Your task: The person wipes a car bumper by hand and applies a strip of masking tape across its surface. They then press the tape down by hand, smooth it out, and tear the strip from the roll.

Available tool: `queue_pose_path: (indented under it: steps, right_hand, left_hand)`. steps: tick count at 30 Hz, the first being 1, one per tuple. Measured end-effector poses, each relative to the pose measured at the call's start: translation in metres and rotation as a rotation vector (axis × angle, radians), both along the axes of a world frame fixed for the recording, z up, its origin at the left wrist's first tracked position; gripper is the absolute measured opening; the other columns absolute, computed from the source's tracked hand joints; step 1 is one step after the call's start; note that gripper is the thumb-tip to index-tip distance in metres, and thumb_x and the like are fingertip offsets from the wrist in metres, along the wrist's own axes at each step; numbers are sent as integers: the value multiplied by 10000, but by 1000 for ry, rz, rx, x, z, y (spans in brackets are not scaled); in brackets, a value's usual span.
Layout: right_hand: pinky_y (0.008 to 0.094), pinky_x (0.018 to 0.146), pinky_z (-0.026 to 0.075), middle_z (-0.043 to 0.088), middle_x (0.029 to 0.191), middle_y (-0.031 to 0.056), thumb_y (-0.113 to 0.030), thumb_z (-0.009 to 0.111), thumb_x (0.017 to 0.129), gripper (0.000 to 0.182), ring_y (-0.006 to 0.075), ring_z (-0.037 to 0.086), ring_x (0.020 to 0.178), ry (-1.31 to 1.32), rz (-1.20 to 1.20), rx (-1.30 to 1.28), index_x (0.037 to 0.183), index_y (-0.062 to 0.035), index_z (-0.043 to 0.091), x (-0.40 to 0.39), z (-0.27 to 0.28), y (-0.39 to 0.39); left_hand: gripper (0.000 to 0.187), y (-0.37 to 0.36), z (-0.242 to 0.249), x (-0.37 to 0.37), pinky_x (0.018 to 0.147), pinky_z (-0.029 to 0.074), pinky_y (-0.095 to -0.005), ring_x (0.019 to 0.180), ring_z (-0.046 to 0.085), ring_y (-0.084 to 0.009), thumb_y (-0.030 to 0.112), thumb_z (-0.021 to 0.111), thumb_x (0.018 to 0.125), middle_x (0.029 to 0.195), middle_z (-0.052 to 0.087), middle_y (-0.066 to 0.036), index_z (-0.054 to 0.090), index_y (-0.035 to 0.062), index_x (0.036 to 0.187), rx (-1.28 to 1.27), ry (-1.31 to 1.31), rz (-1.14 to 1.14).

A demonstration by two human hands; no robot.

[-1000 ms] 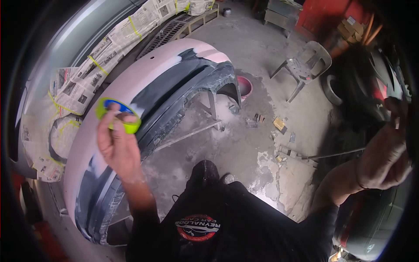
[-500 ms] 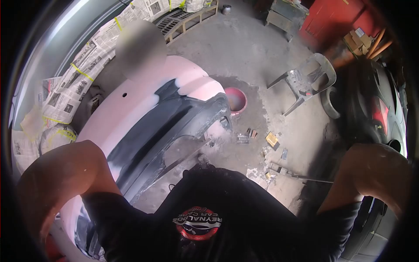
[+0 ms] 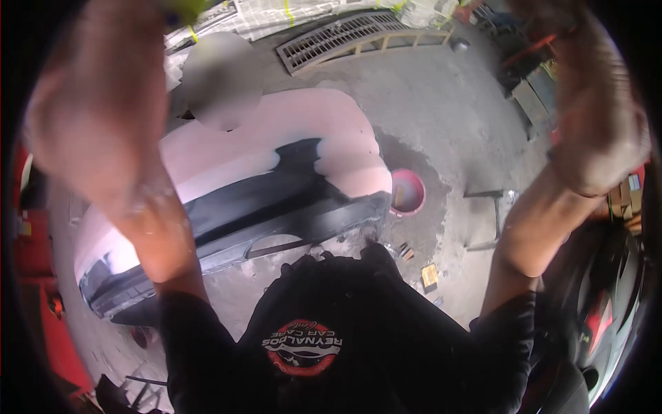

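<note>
Two bare hands are raised: the left hand [image 3: 96, 121], blurred, is at a yellow-green roll of tape [image 3: 185, 10] cut off by the picture's top edge; how tight its grip is, or that of the blurred right hand [image 3: 605, 127], one cannot tell. A round pinkish-red bucket [image 3: 407, 213] holds a small tan piece [image 3: 399, 196]. It stands just beside the right end of a long, curved pink-and-black car bumper [image 3: 241, 162], whose upper edge faces grey concrete floor [image 3: 427, 103] reaching to a slatted frame [image 3: 345, 41].
</note>
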State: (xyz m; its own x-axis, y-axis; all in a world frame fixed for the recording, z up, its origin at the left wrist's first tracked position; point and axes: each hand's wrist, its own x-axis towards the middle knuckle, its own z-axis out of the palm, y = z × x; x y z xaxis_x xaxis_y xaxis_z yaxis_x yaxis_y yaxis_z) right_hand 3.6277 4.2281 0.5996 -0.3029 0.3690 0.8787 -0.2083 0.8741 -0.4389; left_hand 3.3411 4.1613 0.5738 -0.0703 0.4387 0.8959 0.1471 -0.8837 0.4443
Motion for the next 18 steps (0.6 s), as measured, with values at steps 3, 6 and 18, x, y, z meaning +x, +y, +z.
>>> queue_pose_path:
  steps: [3, 6, 18]
  right_hand:
    - [297, 817, 533, 714, 1058, 156, -20, 640, 935, 146, 182, 667, 907, -78, 98, -167, 1057, 44, 687, 8, -71, 39]
    - [333, 754, 560, 705, 1029, 214, -39, 630, 928, 107, 266, 696, 878, -116, 178, -120, 961, 47, 685, 32, -112, 57]
    - [345, 638, 529, 579, 865, 70, -414, 577, 970, 306, 207, 580, 789, -17, 601, 49, 956, -111, 616, 126, -95, 59]
  left_hand:
    - [228, 9, -70, 41, 752, 597, -334, 936, 695, -242, 13, 685, 910, 1111, 693, -197, 655, -34, 1131, -227, -145, 146]
    - [369, -2, -120, 67, 734, 623, -377, 848, 708, -279, -30, 736, 844, 1118, 661, -264, 602, -19, 1187, -213, -256, 75]
    - [383, -26, -75, 180, 720, 513, -252, 855, 596, -87, 273, 836, 799, 923, 581, 49, 711, 298, 1161, -78, -99, -206]
